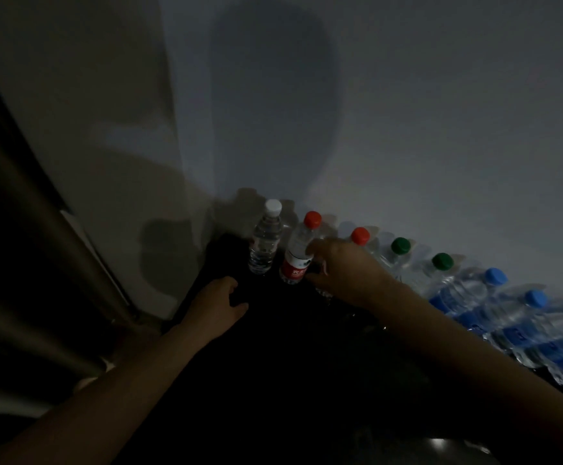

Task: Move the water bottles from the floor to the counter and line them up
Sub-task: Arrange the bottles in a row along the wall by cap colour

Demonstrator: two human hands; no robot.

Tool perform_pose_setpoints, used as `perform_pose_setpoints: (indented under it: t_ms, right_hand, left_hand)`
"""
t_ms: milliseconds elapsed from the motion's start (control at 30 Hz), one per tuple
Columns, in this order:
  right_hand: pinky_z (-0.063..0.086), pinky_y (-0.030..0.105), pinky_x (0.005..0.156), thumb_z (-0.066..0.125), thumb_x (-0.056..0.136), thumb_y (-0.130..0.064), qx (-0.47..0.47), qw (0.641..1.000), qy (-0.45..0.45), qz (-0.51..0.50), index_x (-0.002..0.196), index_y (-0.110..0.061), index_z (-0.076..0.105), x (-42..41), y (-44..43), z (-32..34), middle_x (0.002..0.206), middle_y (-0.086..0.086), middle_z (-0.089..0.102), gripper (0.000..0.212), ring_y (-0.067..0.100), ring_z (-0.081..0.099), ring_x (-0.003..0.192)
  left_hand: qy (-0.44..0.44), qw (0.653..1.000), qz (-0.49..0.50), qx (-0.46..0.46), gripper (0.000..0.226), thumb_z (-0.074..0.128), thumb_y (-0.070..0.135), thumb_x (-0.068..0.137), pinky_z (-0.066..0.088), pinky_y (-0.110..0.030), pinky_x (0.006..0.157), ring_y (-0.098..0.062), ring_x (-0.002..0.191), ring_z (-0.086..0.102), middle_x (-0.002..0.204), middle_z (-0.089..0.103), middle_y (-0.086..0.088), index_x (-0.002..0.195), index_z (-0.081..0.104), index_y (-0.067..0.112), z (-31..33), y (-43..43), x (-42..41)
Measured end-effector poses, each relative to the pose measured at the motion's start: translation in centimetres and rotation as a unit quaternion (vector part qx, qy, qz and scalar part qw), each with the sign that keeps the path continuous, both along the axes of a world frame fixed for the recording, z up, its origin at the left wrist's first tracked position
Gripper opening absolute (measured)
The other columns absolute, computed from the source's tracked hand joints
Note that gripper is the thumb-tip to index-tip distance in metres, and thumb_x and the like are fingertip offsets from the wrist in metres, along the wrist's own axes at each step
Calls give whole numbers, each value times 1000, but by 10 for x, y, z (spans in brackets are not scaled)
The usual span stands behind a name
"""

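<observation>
Head | right fingers (312, 251) pinch red-capped bottle (294, 265) | left fingers (229, 284) loose, empty | white-capped bottle (265, 239) just beside | bottle row (467, 290) rightward

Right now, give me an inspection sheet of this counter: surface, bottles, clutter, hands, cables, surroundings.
Surface: dark counter, dimly lit.
Job's things: upright in a row along the wall are the white-cap bottle, red-label bottle, second red-cap bottle, two green-cap bottles and three blue-cap bottles.
Clutter: nothing seen.
Hands: right hand grips the red-label bottle; left hand is loose and holds nothing.
Cables: nothing seen.
Surroundings: pale wall behind; dark panel at left.
</observation>
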State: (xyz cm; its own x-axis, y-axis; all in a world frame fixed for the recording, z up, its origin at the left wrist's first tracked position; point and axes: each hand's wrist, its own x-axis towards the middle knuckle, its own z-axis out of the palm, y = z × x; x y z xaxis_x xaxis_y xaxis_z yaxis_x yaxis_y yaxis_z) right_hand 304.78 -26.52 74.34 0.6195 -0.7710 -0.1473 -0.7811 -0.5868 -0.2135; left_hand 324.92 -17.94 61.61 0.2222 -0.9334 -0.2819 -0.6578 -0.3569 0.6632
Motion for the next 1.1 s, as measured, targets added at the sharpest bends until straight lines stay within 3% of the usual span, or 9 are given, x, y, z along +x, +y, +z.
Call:
perform_pose_setpoints:
  t_ms: [267,433,533,633,800,933,1100]
  right_hand:
    - [49,38,87,64,87,-25,-69,997,-1,42,132,-17,47,49,-62,7,123,9,57,49,26,58,106]
    - [46,38,96,62,90,-17,-54,994,43,83,148,-20,32,66,-89,-4,139,10,44,65,29,52,118]
    - [43,36,99,61,91,-13,-37,992,48,108,145,-19,39,72,-98,-8,137,11,47,59,28,51,121]
    - [42,33,95,61,91,-14,-44,992,44,114,140,-18,46,75,-103,-12,131,11,52,52,27,53,117]
    - [38,32,101,60,92,-20,-31,993,54,102,139,-20,46,82,-115,-19,137,7,50,49,24,48,125]
    - [38,31,100,60,92,-27,-21,995,50,82,138,-18,48,84,-120,-20,140,4,50,48,22,49,125]
    - [42,30,86,59,91,-35,-56,994,37,89,131,-13,52,83,-114,-25,125,9,59,46,25,55,113]
  left_hand:
    - [28,999,8,-34,58,71,24,83,44,-35,99,-29,122,52,136,49,-14,132,48,4,0,-56,13]
    - [58,996,6,-65,56,70,16,82,35,-20,85,-23,119,53,128,53,-7,132,48,4,-3,-73,5]
    - [86,991,13,-104,36,71,15,79,41,-15,73,-13,100,61,106,61,7,112,58,13,-6,-81,2]
    - [101,989,21,-109,30,71,22,75,38,-4,64,-8,88,62,96,65,7,102,59,18,-14,-89,1]
    - [154,983,22,-102,49,72,20,74,50,-30,88,-11,106,61,117,63,4,119,55,20,-21,-92,1]
    - [188,976,15,-110,56,71,12,78,49,-28,90,-7,108,57,124,58,6,129,49,21,-22,-96,-1]
    - [205,971,33,-122,58,68,2,79,47,-29,90,-9,109,55,116,51,11,131,47,16,-27,-97,-5]
